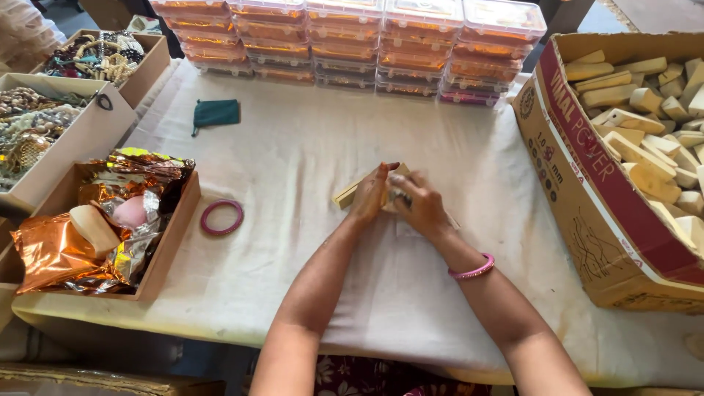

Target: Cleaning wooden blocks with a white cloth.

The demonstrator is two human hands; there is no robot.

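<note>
- We are holding a pale block (pixel 346 195) between both hands at the middle of the table (pixel 293 154), just above the white cloth.
- The left hand (pixel 370 194) is standing edge-on against the block, its fingers curled round it; one end of the block is sticking out to the left of the palm.
- The right hand (pixel 418 205) is closing over the other end from above, fingers bent and partly blurred. We cannot tell whether something small is also pinched under them.
- We are judging the block to be light and stiff: it matches the wedge-cut pale pieces (pixel 645 139) piled loosely in the carton (pixel 587 183) at the right, which look like foam or soft wood.
- Its faces are looking matt and dry, so slipping is unlikely. The thin corners may dent or chip under hard pressure.
- We are recommending a grip across the two broad flat faces near the middle, thumb opposite fingers, leaving the ends free.
- A pink bangle (pixel 221 217) is lying flat on the cloth well to the left of the hands, beside a tray (pixel 172 242) of crumpled foil wrappers.
- Stacked clear boxes (pixel 352 44) are lining the far edge, well apart from the hands.
</note>
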